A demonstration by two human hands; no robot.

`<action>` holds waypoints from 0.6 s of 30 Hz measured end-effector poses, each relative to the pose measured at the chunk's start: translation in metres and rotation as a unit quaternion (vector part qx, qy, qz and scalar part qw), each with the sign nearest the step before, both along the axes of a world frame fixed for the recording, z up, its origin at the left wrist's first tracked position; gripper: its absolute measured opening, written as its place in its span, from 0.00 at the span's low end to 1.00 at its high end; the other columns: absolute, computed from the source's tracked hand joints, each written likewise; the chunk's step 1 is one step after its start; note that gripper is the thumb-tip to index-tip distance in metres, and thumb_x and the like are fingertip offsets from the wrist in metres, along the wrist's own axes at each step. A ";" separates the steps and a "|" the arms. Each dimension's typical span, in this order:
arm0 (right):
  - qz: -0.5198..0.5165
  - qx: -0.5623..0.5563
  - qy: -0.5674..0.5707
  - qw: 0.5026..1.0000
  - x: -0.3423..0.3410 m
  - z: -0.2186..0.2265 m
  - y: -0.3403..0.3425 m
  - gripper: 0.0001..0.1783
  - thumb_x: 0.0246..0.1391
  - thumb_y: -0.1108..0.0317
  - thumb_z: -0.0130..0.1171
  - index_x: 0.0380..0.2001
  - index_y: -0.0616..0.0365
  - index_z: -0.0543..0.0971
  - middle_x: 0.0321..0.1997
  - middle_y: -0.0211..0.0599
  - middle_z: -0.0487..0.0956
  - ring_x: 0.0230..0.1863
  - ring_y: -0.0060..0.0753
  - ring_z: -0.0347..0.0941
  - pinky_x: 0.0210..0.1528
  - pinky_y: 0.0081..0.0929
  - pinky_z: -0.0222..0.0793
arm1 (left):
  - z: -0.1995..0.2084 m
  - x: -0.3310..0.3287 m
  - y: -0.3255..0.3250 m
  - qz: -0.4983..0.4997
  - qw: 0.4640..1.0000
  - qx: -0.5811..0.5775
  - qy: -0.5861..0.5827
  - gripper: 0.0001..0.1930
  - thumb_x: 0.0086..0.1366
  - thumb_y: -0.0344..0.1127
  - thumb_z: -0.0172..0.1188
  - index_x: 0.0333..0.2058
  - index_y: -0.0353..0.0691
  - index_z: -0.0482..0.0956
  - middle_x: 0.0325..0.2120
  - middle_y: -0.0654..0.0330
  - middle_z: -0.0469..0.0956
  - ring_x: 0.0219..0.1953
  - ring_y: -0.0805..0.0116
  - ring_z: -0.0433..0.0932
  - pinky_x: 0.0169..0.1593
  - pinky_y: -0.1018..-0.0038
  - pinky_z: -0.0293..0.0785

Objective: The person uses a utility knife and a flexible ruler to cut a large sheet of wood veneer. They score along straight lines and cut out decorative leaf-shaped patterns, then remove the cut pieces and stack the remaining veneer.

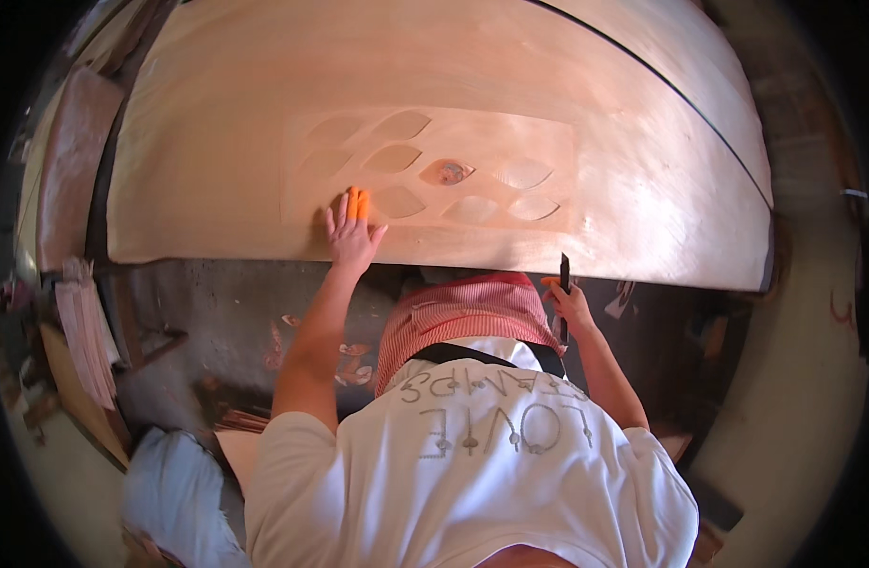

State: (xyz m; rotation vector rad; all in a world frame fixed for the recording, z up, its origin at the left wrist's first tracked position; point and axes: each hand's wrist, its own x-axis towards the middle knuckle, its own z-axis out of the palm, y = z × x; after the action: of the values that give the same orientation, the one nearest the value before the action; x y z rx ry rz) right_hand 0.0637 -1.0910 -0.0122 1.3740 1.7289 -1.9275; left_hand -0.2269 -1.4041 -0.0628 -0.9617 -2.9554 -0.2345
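Head view: my left hand (356, 239) lies flat, empty, on the veneer sheet (207, 161) ahead; my right hand (573, 305) grips a black knife (565, 270). Leaf-shaped outlines (394, 158) look cut; what remains, I cannot tell.

Lettering on the white shirt (510, 506), chest side: two rows of grey capital letters (515, 431), upside down from this view. Row nearer the neck is bigger, widely spaced, outlined in what looks like small dots, with round dangling shapes set among the letters. Row nearer the waist is smaller, bends with the cloth folds. Both legible, words not copied here. One more: dark red mark (841, 309) on the pale surface (802, 379) at far right, curved stroke, maybe a painted character; can't tell which.
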 end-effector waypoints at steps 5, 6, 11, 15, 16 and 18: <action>0.000 0.006 0.014 1.000 -0.004 -0.014 -0.045 0.12 0.56 0.64 0.46 0.38 0.58 0.74 0.22 0.26 0.73 0.12 0.09 0.51 0.12 0.12 0.45 | 0.010 0.014 -0.075 -0.053 0.996 -0.036 -0.054 0.35 0.54 0.50 0.53 0.57 0.40 0.54 0.59 0.57 0.51 0.61 0.61 0.48 0.61 0.54 0.40; 0.010 0.010 0.013 1.000 -0.007 -0.015 -0.049 0.12 0.56 0.64 0.46 0.38 0.58 0.74 0.22 0.26 0.73 0.12 0.09 0.51 0.12 0.12 0.45 | 0.010 0.017 -0.089 -0.061 0.996 -0.034 -0.056 0.35 0.55 0.49 0.53 0.57 0.40 0.54 0.59 0.57 0.52 0.61 0.61 0.49 0.61 0.55 0.40; -0.006 0.112 0.014 0.994 -0.033 -0.027 -0.038 0.13 0.55 0.62 0.46 0.39 0.55 0.75 0.21 0.25 0.74 0.12 0.09 0.51 0.12 0.12 0.46 | 0.013 -0.003 -0.081 -0.096 0.992 0.076 -0.044 0.31 0.55 0.43 0.53 0.56 0.39 0.57 0.56 0.54 0.57 0.57 0.57 0.57 0.58 0.60 0.51; -0.053 0.222 0.077 0.971 -0.078 -0.033 0.003 0.12 0.55 0.65 0.45 0.37 0.54 0.77 0.24 0.26 0.75 0.12 0.10 0.54 0.13 0.13 0.50 | 0.023 -0.041 0.005 -0.130 0.977 0.158 -0.054 0.28 0.54 0.39 0.55 0.53 0.37 0.60 0.53 0.51 0.61 0.53 0.54 0.61 0.54 0.63 0.59; -0.068 0.228 0.059 0.969 -0.091 -0.032 0.015 0.12 0.54 0.66 0.46 0.37 0.55 0.77 0.24 0.26 0.76 0.12 0.10 0.54 0.13 0.13 0.50 | 0.028 -0.050 0.027 -0.140 0.979 0.141 -0.037 0.29 0.53 0.38 0.56 0.53 0.38 0.60 0.52 0.51 0.61 0.53 0.54 0.62 0.54 0.62 0.58; -0.083 0.276 0.049 0.956 -0.112 -0.036 0.037 0.12 0.53 0.66 0.49 0.38 0.56 0.77 0.26 0.27 0.77 0.14 0.11 0.57 0.15 0.14 0.53 | 0.025 -0.063 0.066 -0.158 0.980 0.117 0.006 0.29 0.52 0.38 0.58 0.52 0.38 0.61 0.50 0.51 0.63 0.52 0.54 0.63 0.55 0.61 0.56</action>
State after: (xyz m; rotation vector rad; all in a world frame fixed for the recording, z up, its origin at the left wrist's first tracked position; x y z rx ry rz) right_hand -0.0482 -1.0535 -0.0487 1.6626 2.3975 -1.6758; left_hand -0.2898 -1.3381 -0.0373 -1.3809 -2.6677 -0.5662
